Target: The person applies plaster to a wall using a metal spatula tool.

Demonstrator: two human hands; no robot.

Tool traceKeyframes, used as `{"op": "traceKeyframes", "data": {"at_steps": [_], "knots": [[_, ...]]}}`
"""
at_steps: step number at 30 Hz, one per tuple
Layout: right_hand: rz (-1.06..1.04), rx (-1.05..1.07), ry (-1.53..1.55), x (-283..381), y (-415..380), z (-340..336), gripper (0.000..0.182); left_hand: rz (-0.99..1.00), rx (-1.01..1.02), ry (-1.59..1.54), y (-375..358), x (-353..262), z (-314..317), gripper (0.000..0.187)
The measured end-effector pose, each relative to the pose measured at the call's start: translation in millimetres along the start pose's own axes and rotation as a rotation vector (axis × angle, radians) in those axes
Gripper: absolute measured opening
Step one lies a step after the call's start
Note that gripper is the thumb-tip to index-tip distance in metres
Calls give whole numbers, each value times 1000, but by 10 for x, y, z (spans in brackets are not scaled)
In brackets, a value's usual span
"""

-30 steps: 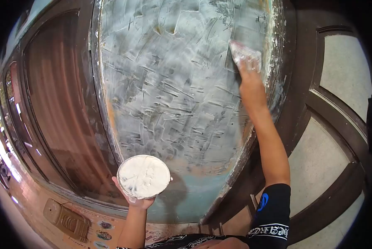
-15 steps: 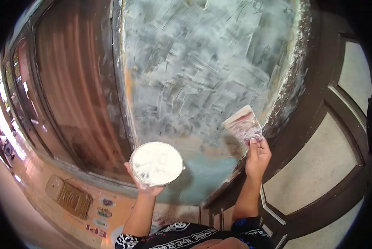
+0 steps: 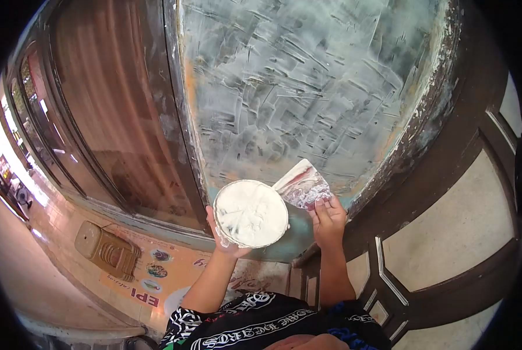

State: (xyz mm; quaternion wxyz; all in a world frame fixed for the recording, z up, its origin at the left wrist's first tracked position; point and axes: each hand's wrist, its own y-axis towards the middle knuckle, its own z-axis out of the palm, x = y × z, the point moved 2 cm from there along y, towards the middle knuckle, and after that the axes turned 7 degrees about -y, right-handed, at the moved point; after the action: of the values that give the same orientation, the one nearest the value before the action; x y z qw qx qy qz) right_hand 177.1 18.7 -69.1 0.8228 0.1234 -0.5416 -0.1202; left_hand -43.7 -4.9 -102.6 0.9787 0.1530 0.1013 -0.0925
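Observation:
My left hand (image 3: 225,238) is closed round the lower left side of a round tub (image 3: 251,213) filled with white paste, its open top facing me. In my right hand (image 3: 329,220) is a flat spreader (image 3: 303,185), pinched at its lower end and smeared with white paste. The spreader's left corner is at the tub's upper right rim; whether they touch I cannot tell. Beyond both hands rises a wall panel (image 3: 296,87) with streaky grey-white coating over green.
Dark wood with pale panels (image 3: 453,221) stands on the right. A glazed brown frame (image 3: 103,105) is on the left. Below it, a brown plastic stool (image 3: 108,249) stands near an orange printed banner (image 3: 179,271) on the floor.
The spreader and my right hand have moved left, up to the tub. The tub in my left hand sits further right and higher in view, and the view has shifted slightly.

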Motion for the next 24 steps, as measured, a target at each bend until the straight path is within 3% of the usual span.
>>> {"op": "traceKeyframes", "data": {"at_steps": [3,6,9,12,16,18,19,21,24], "knots": [[-23,0,25,-18,-27,-18,22,-13,21,-37,6,9,-5,100],[-93,34,-250,-108,-99,-92,23,-6,32,-30,4,18,-50,99],[-479,195,-909,14,-171,73,29,-17,47,-100,-1,-21,-104,100],[-526,172,-1100,-67,-39,-70,29,19,33,-104,-11,-78,-272,102],[-471,14,-1010,28,-28,-154,28,57,69,-80,-15,-154,-321,101],[-794,50,-945,218,-244,-46,31,57,46,-77,-10,-171,-283,99],[-791,48,-945,333,-308,28,31,77,45,-98,-1,-161,-249,97],[-897,387,-901,501,-451,209,30,98,3,-153,10,-161,-326,97],[-891,467,-1031,455,-472,253,28,148,-39,-163,33,-180,-471,96]]}}
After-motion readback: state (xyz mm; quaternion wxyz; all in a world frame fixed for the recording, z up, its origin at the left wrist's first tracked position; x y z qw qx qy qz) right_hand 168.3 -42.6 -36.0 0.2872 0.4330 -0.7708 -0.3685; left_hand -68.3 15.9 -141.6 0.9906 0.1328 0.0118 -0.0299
